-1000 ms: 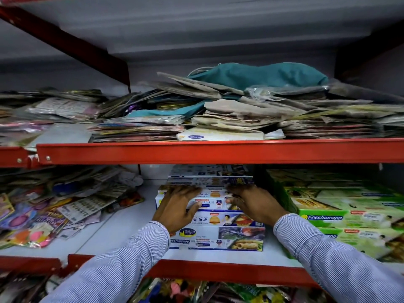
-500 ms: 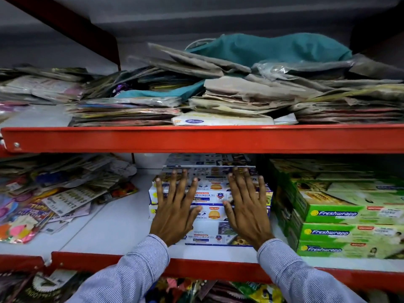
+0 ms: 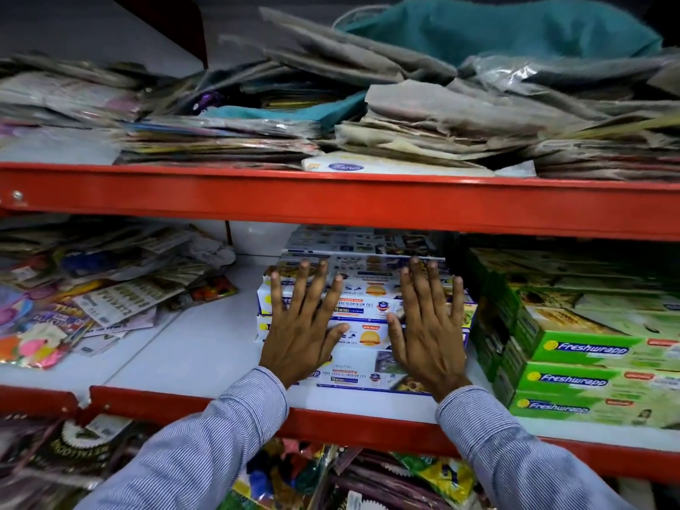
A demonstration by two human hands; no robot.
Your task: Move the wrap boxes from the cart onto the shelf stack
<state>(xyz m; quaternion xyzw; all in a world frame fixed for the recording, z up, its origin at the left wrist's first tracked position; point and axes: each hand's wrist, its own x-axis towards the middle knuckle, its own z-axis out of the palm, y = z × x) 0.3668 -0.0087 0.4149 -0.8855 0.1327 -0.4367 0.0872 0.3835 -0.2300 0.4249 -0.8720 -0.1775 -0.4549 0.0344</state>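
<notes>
So right now we've got both hands flat against the front of the wrap boxes [image 3: 362, 311] stacked on the middle shelf [image 3: 206, 347]. Left hand [image 3: 301, 333] has its fingers spread wide and its palm on the lower boxes; right hand [image 3: 428, 336] is the same, fingers fanned out and nothing gripped. The white-and-blue stack sits between the loose packets [image 3: 110, 288] on the left and the green Freshwrapp boxes [image 3: 588, 366] on the right, which look just beside it, maybe touching at the back corner. We can't see the cart from here.

Our read is that this is the squaring-up bit: nudging the stack back and lining up the fronts. The layers look a bit staggered, with the bottom box sticking out nearest the shelf edge.

Tips for doing it well:
- push with flat palms, even on both sides, so the stack doesn't twist
- go low first; shoving only the top ones could slide them off the back of the ones under
- mind the red beam [image 3: 331, 200] above, there isn't much headroom
- don't crowd the green boxes, or they could get knocked crooked
</notes>
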